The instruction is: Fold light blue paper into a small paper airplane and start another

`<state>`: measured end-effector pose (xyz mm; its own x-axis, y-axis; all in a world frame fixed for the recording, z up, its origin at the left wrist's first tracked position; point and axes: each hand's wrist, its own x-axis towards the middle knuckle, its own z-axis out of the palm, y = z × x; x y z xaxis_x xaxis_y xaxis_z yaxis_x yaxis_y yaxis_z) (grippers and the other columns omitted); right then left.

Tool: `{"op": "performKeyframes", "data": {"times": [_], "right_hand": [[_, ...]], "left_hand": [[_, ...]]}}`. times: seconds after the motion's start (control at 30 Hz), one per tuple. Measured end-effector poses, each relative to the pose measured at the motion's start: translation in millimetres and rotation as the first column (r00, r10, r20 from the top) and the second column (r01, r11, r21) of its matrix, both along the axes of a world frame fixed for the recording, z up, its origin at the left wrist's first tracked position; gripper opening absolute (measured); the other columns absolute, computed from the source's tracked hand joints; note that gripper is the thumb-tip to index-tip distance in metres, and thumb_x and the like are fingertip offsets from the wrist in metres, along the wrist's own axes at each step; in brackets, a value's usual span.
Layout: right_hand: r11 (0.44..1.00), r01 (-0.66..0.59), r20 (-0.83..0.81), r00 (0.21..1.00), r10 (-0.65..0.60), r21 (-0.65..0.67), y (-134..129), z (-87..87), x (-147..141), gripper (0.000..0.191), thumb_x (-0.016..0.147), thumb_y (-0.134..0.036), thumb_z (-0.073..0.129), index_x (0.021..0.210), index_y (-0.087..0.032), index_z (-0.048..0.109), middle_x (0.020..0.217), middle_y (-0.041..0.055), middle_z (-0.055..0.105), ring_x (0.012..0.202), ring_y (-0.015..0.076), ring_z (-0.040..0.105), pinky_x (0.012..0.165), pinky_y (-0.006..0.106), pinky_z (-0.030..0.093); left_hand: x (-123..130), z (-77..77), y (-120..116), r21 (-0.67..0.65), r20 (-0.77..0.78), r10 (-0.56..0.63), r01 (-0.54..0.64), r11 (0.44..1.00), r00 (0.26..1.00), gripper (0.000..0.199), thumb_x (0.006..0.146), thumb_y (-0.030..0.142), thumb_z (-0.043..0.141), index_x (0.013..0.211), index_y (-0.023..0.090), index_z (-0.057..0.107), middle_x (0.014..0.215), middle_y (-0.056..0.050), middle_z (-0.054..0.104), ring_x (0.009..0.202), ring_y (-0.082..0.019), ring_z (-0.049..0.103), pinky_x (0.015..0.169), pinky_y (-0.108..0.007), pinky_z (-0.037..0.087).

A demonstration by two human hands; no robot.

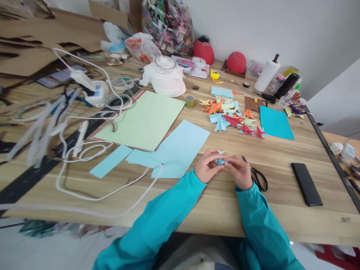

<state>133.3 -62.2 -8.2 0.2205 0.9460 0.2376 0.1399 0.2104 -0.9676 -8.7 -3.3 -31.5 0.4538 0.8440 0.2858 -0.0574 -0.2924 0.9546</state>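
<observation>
Between my two hands, just above the wooden table, is a small light-blue folded paper crane (219, 161). My left hand (207, 166) pinches it from the left. From the right, my right hand (239, 170) pinches its other side with thumb and fingers. Black-handled scissors (260, 179) lie beside my right hand, partly hidden by it. To the left of my hands are light-blue paper sheets (184, 144) and a cut blue strip (111, 161). Beyond my hands lies a pile of folded paper cranes (225, 112) in orange, red, yellow and blue.
A black phone (306, 184) lies at the right. Green sheets (143, 120) and a white cable (92, 197) cover the left side. A bright blue paper stack (276, 122), a thread spool (189, 101) and a yellow tape measure (215, 74) sit farther back.
</observation>
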Motion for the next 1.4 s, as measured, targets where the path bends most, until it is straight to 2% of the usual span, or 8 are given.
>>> {"op": "performKeyframes", "data": {"times": [0.17, 0.33, 0.5, 0.93, 1.0, 1.13, 1.2, 1.4], "right_hand": [[0.999, -0.033, 0.078, 0.996, 0.034, -0.015, 0, 2.2, 2, 0.014, 0.076, -0.028, 0.066, 0.088, -0.028, 0.073, 0.087, 0.0048, 0.07, 0.083, 0.02, 0.063, 0.076, 0.035, 0.05], [0.998, -0.055, 0.02, 0.998, 0.056, -0.014, -1, 1.8, 2, 0.016, 0.078, -0.026, 0.064, 0.091, -0.029, 0.072, 0.095, 0.0042, 0.071, 0.09, 0.0208, 0.064, 0.082, 0.037, 0.05], [0.998, -0.057, -0.06, 0.997, 0.056, -0.025, -1, -1.3, 1, 0.015, 0.078, -0.026, 0.064, 0.091, -0.028, 0.072, 0.096, 0.0038, 0.071, 0.082, 0.0186, 0.065, 0.075, 0.035, 0.052], [0.989, -0.116, -0.23, 0.969, 0.092, -0.093, 1, 2.4, -2, 0.015, 0.073, -0.032, 0.069, 0.085, -0.024, 0.074, 0.076, 0.0026, 0.07, 0.06, 0.0154, 0.062, 0.059, 0.032, 0.053], [0.987, -0.116, -0.223, 0.971, 0.088, -0.115, 1, 2.3, -1, 0.016, 0.072, -0.033, 0.069, 0.085, -0.024, 0.074, 0.077, 0.0028, 0.07, 0.06, 0.0153, 0.062, 0.059, 0.032, 0.053], [0.985, -0.103, -0.176, 0.981, 0.079, -0.136, 1, 1.1, 1, 0.014, 0.072, -0.033, 0.069, 0.082, -0.024, 0.074, 0.083, 0.0038, 0.072, 0.069, 0.0174, 0.065, 0.065, 0.032, 0.053], [0.99, -0.074, -0.169, 0.984, 0.053, -0.117, 1, -0.3, 0, 0.012, 0.071, -0.032, 0.07, 0.079, -0.025, 0.074, 0.082, 0.0039, 0.072, 0.075, 0.0187, 0.065, 0.068, 0.033, 0.052], [0.991, -0.015, -0.211, 0.977, -0.014, -0.134, 2, -5.8, -3, 0.012, 0.067, -0.033, 0.072, 0.075, -0.023, 0.073, 0.083, 0.0042, 0.073, 0.066, 0.018, 0.065, 0.064, 0.034, 0.053]], "left_hand": [[1, 1.0, 1, -0.008, -0.029, -0.024, 0.024, 1.0, 0.999, 0.019, 0.068, 0.026, 0.07, 0.085, 0.017, 0.069, 0.094, -0.009, 0.06, 0.065, -0.011, 0.056, 0.048, -0.02, 0.044], [1, 7.4, 2, -0.084, 0.012, -0.029, 0.03, 0.996, 1.0, 0.019, 0.065, 0.03, 0.073, 0.077, 0.015, 0.069, 0.08, -0.006, 0.062, 0.062, -0.012, 0.058, 0.048, -0.021, 0.045], [1, 10.3, 2, -0.235, 0.122, -0.082, 0.109, 0.966, 0.989, 0.022, 0.066, 0.034, 0.072, 0.075, 0.014, 0.068, 0.079, -0.005, 0.061, 0.056, -0.013, 0.06, 0.052, -0.026, 0.051], [3, 12.1, -1, -0.404, 0.233, -0.09, 0.181, 0.897, 0.968, 0.028, 0.061, 0.036, 0.076, 0.073, 0.013, 0.065, 0.073, -0.004, 0.065, 0.054, -0.013, 0.062, 0.052, -0.026, 0.055], [3, 10.5, -1, -0.392, 0.208, -0.08, 0.157, 0.907, 0.975, 0.028, 0.061, 0.036, 0.076, 0.073, 0.012, 0.065, 0.073, -0.004, 0.064, 0.053, -0.013, 0.062, 0.05, -0.025, 0.054], [4, 9.2, -2, -0.245, 0.092, -0.035, 0.057, 0.968, 0.995, 0.023, 0.062, 0.032, 0.075, 0.072, 0.013, 0.066, 0.075, -0.004, 0.063, 0.051, -0.01, 0.059, 0.042, -0.019, 0.048], [4, 8.6, -2, -0.212, 0.063, -0.036, 0.049, 0.976, 0.997, 0.021, 0.064, 0.031, 0.073, 0.072, 0.013, 0.067, 0.076, -0.005, 0.062, 0.052, -0.01, 0.059, 0.042, -0.018, 0.047], [6, 7.0, -5, -0.309, 0.151, -0.06, 0.105, 0.945, 0.987, 0.026, 0.068, 0.037, 0.07, 0.072, 0.012, 0.064, 0.08, -0.005, 0.059, 0.053, -0.011, 0.059, 0.046, -0.023, 0.051]]}}
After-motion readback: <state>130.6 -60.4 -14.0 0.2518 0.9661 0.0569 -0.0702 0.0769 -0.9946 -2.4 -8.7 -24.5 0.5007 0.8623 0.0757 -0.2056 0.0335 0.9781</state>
